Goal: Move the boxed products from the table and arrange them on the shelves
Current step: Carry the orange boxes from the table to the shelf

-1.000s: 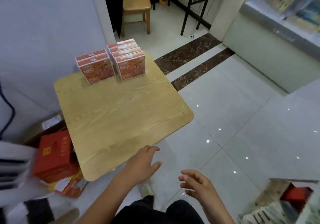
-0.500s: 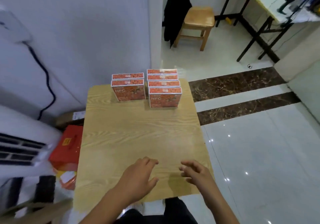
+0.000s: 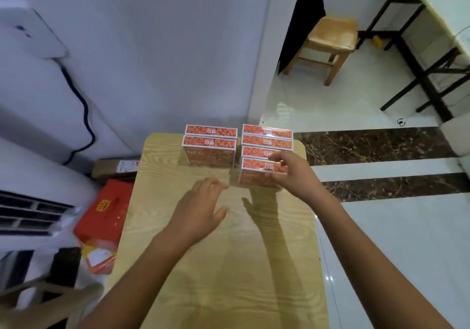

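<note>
Boxes: six orange cartons upright at table [image 3: 178,227] far edge, two rows, long axes left-right, printed fronts facing camera.
Front box [image 3: 256,174]: nearest of right row of four.
Right hand [image 3: 292,173]: fingers curled round front box's right end, touching it.
Left hand [image 3: 201,209]: spread, empty, above tabletop near the boxes.

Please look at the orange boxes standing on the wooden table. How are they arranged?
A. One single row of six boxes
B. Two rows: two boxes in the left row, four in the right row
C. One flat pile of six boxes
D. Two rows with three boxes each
B: the left row shows two box tops one behind the other, while the right row shows four, with the right hand at its nearest box.
</note>
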